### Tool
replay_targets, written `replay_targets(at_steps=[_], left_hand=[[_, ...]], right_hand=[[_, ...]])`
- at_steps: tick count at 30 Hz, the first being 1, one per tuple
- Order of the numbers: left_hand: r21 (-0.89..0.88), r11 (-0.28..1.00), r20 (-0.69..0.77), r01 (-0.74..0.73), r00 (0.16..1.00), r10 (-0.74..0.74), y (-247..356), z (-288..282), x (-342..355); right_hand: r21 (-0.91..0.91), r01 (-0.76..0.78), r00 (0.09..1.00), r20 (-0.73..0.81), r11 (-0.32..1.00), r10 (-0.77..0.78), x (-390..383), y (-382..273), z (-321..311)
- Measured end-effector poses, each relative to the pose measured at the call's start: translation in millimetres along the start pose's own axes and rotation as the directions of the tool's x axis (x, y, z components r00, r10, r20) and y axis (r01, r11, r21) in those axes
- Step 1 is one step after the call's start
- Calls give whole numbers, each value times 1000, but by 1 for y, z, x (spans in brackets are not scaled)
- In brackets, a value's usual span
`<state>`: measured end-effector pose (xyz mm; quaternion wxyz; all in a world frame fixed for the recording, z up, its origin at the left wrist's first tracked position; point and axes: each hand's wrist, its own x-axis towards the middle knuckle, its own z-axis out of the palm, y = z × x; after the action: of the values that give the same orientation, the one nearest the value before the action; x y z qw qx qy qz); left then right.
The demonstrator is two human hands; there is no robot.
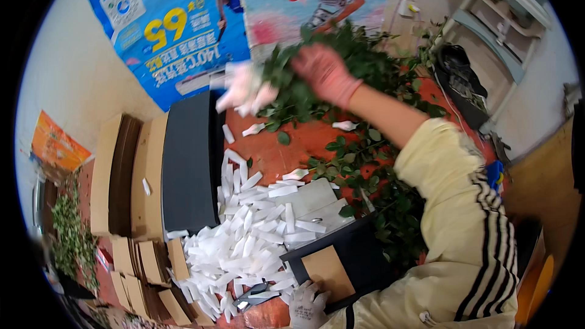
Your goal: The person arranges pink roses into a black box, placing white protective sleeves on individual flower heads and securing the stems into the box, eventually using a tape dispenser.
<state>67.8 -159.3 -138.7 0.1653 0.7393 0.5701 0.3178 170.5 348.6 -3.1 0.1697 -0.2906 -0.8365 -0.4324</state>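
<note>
My right hand [326, 76], in a pink glove and blurred by motion, is closed on leafy rose stems [286, 70] high on the red table [301, 146]. Pale pink rose heads [247, 88], also blurred, stick out leftward from that bunch. My left hand [308, 304], in a grey glove, rests with fingers apart at the near edge of a black board [372, 250] bearing a brown cardboard piece [329, 271]. Beside it lie a pile of white mesh sleeves [237, 247] and a dark tool [250, 292], partly covered.
Cardboard stacks [109, 176] and a tall black board [189, 158] stand left, with leaf scraps [67, 237] beyond. Loose stems and leaves [390, 219] lie under my right arm. Posters [164, 6] cover the back wall. A white rack [506, 42] and black bin [457, 73] are right.
</note>
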Motion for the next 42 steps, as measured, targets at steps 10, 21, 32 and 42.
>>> replay_targets(at_steps=[10,21,32,42], left_hand=[[54,999,8,2,1000,-3,14,-10,12],[117,983,344,144,922,-176,26,-32,12],[-73,996,86,48,995,-42,46,-79,30],[-142,989,-106,30,993,-46,44,-108,21]], right_hand=[[70,266,836,480,962,-266,-147,-131,87],[447,284,557,643,848,-526,-91,-139,40],[548,-280,952,262,788,156,-41,-57,49],[723,-353,466,-415,594,781,-69,340,-144]])
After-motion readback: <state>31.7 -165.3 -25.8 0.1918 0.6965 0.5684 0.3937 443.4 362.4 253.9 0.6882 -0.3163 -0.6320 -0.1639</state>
